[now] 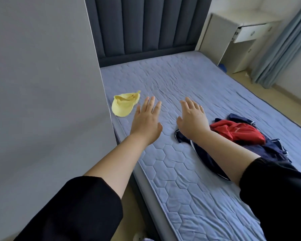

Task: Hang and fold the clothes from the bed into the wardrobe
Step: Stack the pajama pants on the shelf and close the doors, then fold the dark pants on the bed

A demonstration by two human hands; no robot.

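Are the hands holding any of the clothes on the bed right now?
No. The left hand and right hand are both open with straight fingers, gripping nothing. The yellow garment and red garment lie loose.

You faced a dark blue padded headboard (146, 23); a grey panel (42, 84) stood at your left, a white desk (241, 32) and blue curtains (281, 49) at your right.

The person wears black sleeves: the left sleeve (80, 211) and right sleeve (278, 193) end mid-forearm. Both are loose and plain. The forearms and hands beyond them are bare.
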